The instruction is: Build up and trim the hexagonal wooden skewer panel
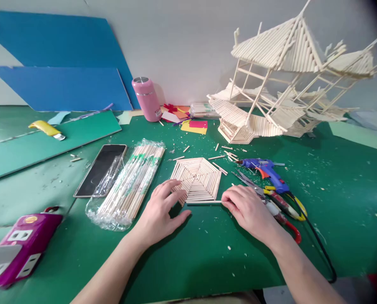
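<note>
A flat hexagonal panel of wooden sticks (204,177) lies on the green table, its rows ringing a small centre. My left hand (163,207) rests at the panel's left edge, fingers spread, the fingertips over its lower left corner. Along the panel's near edge lies a loose wooden stick (204,202). My right hand (247,211) pinches the right end of that stick between thumb and fingers. Just beyond the right hand are scissors (248,180), pliers with red handles (283,207) and a blue glue gun (267,169).
A wrapped bundle of sticks (133,181) and a phone (96,173) lie left. Further left are a purple power strip (26,245) and a yellow utility knife (45,128). Behind stand a pink bottle (147,99) and a stick-built pavilion model (270,84). The glue gun's cord (318,240) trails right.
</note>
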Demonstrator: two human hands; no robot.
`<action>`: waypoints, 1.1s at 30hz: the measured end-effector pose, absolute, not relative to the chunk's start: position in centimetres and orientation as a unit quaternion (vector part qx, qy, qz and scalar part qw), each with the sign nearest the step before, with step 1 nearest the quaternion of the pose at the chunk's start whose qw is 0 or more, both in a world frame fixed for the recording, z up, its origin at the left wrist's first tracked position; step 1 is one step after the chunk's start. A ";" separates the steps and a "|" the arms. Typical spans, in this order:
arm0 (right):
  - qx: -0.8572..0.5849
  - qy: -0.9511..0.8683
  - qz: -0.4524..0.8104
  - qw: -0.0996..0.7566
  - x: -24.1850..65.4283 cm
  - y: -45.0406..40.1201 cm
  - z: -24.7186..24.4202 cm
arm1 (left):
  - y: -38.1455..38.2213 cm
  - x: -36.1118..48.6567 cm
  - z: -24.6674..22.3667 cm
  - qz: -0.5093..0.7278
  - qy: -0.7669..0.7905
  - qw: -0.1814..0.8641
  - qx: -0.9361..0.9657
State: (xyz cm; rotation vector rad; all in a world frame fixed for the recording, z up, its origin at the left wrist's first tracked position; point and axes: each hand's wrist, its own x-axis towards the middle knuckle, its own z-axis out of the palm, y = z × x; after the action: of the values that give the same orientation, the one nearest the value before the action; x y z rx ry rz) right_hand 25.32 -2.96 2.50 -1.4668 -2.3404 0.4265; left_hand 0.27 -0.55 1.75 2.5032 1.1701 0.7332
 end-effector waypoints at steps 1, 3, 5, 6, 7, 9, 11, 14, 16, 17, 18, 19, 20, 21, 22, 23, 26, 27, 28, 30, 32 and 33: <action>-0.515 -0.825 0.152 0.174 25.2 -3.1 2.8 | -0.9 0.7 2.2 0.258 0.410 0.120 0.867; -0.510 -0.826 0.159 0.181 24.9 -3.5 3.5 | -1.6 1.9 3.3 0.263 0.410 0.088 0.869; -0.504 -0.826 0.167 0.190 24.4 -3.9 4.1 | -2.5 3.3 4.4 0.253 0.401 0.083 0.876; -0.502 -0.825 0.169 0.195 24.2 -4.1 4.3 | -2.8 4.0 4.8 0.244 0.402 0.088 0.878; -0.501 -0.825 0.169 0.200 24.0 -4.3 4.5 | -3.2 4.6 5.1 0.239 0.400 0.086 0.881; -0.501 -0.823 0.166 0.211 23.8 -4.7 4.6 | -3.6 5.8 5.4 0.220 0.411 0.078 0.881; -0.503 -0.820 0.163 0.220 23.7 -4.9 4.7 | -3.8 6.5 5.4 0.199 0.423 0.062 0.882; -0.503 -0.817 0.165 0.228 23.7 -5.1 4.7 | -3.8 6.8 5.2 0.170 0.423 0.039 0.889; -0.505 -0.815 0.169 0.231 23.6 -5.2 4.6 | -3.7 6.7 5.0 0.156 0.410 0.034 0.898; -0.506 -0.814 0.170 0.232 23.5 -5.2 4.6 | -3.6 6.6 4.9 0.150 0.403 0.037 0.902; -0.507 -0.812 0.170 0.232 23.4 -5.2 4.5 | -3.6 6.5 4.9 0.144 0.398 0.041 0.905; -0.508 -0.812 0.169 0.232 23.3 -5.2 4.5 | -3.6 6.4 4.8 0.138 0.394 0.044 0.908; -0.509 -0.812 0.168 0.233 23.2 -5.2 4.5 | -3.5 6.4 4.8 0.133 0.392 0.046 0.909; -0.509 -0.812 0.167 0.233 23.1 -5.3 4.5 | -3.5 6.4 4.8 0.131 0.390 0.047 0.910; -0.507 -0.813 0.166 0.234 23.1 -5.2 4.6 | -3.5 6.4 4.7 0.131 0.387 0.048 0.911; -0.505 -0.813 0.165 0.240 23.2 -5.2 4.8 | -3.4 6.4 4.6 0.133 0.383 0.048 0.913; -0.519 -0.786 0.134 0.308 24.6 -5.3 5.3 | -2.8 5.9 4.5 0.142 0.377 0.061 0.913; -0.536 -0.765 0.113 0.339 25.5 -5.4 5.4 | -2.5 5.6 4.5 0.154 0.380 0.071 0.909; -0.566 -0.735 0.091 0.363 26.5 -5.6 5.3 | -2.1 5.2 4.6 0.175 0.387 0.087 0.901; -0.626 -0.685 0.064 0.367 29.0 -6.1 4.7 | -1.3 4.1 4.9 0.246 0.411 0.142 0.866; -0.678 -0.659 0.077 0.316 31.5 -7.0 3.6 | -0.4 3.1 5.3 0.327 0.449 0.218 0.802; -0.703 -0.648 0.079 0.283 32.6 -7.4 2.9 | 0.0 2.7 5.6 0.358 0.469 0.259 0.765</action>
State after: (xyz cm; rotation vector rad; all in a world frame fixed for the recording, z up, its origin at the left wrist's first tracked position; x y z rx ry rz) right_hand 32.59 -7.40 2.90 -1.8825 -1.7348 0.2102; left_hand 2.70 -0.01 5.64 2.0726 1.2712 0.9717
